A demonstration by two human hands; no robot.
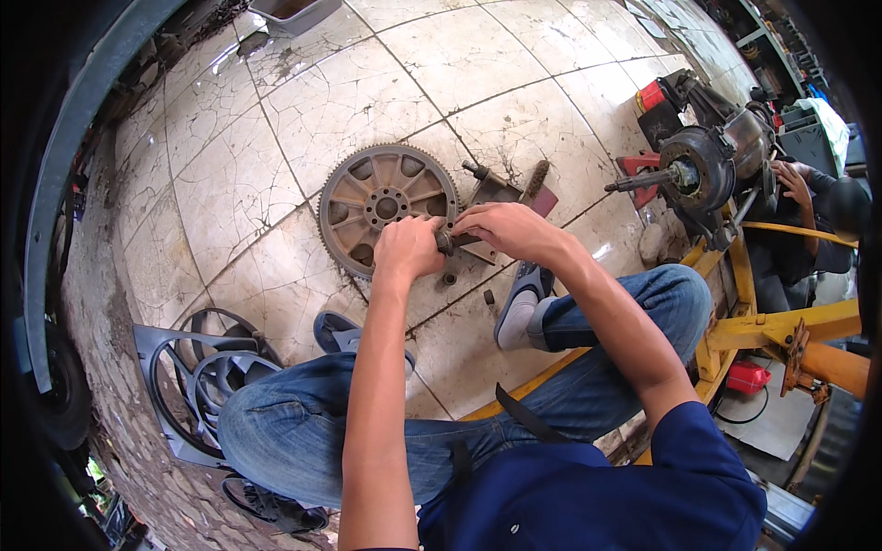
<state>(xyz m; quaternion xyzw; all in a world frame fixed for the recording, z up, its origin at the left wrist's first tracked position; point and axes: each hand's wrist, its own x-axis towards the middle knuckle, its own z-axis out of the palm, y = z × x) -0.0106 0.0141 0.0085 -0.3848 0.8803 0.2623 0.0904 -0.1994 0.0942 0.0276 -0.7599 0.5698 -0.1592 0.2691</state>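
My left hand (pixel 409 248) is closed round a small dark round metal part (pixel 445 242), held just above the floor. My right hand (pixel 510 228) comes close to that part from the right. Its fingertips are pinched together, and what lies between them is too small to make out. Beneath and beyond my left hand, a rusty toothed flywheel (pixel 342 197) lies flat on the tiles. Just past my right hand lie a metal bracket-like piece (pixel 491 188) and a narrow brush (pixel 536 181). Two small cylindrical metal pieces, one a dark ring (pixel 449 278), rest on the floor nearer me.
A hub and axle assembly (pixel 703 170) stands at the right, near a yellow steel frame (pixel 781 323). Another person's hand (pixel 792 182) is beside it. A grey fan shroud (pixel 179 395) leans at the left. At the far edge sits a grey tray (pixel 299 16).
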